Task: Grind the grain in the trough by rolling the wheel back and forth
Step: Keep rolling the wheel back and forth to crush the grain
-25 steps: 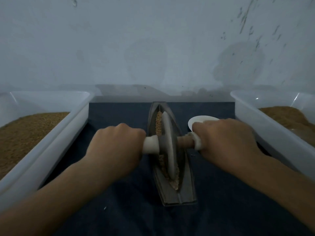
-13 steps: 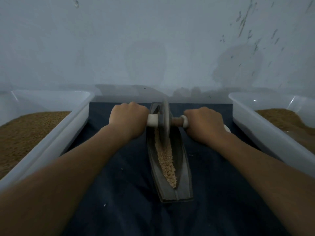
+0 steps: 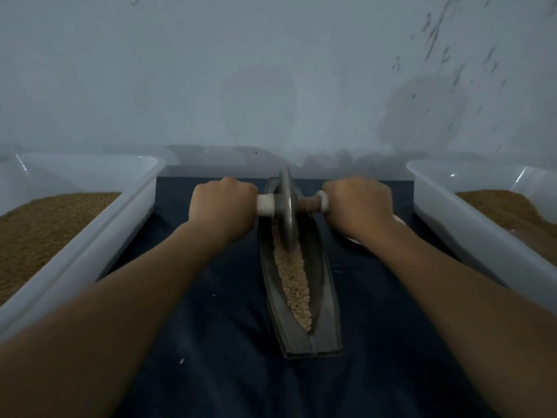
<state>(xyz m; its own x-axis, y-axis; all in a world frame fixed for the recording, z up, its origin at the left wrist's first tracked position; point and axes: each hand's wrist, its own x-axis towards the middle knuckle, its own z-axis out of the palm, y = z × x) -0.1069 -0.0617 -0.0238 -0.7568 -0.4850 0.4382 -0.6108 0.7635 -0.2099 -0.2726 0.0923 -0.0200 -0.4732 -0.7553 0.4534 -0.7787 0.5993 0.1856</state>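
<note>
A dark boat-shaped trough point(image 3: 327, 300) lies lengthwise on the dark cloth, with a strip of pale grain point(image 3: 294, 279) along its groove. A grey metal wheel point(image 3: 286, 206) stands upright at the trough's far end, on an axle with white collars. My left hand point(image 3: 221, 205) grips the left handle, my right hand point(image 3: 358, 203) grips the right handle. Both arms are stretched far forward. The handles themselves are hidden inside my fists.
A white plastic tub point(image 3: 99, 236) holding brown grain stands on the left, and a second tub point(image 3: 470, 233) with brown grain on the right. A small white dish point(image 3: 399, 220) peeks out behind my right wrist. A stained wall rises just past the trough.
The wheel rolled from the trough's middle to its far end, my hands going with it. Grain in the near half became uncovered. In the last half second almost nothing moved.
</note>
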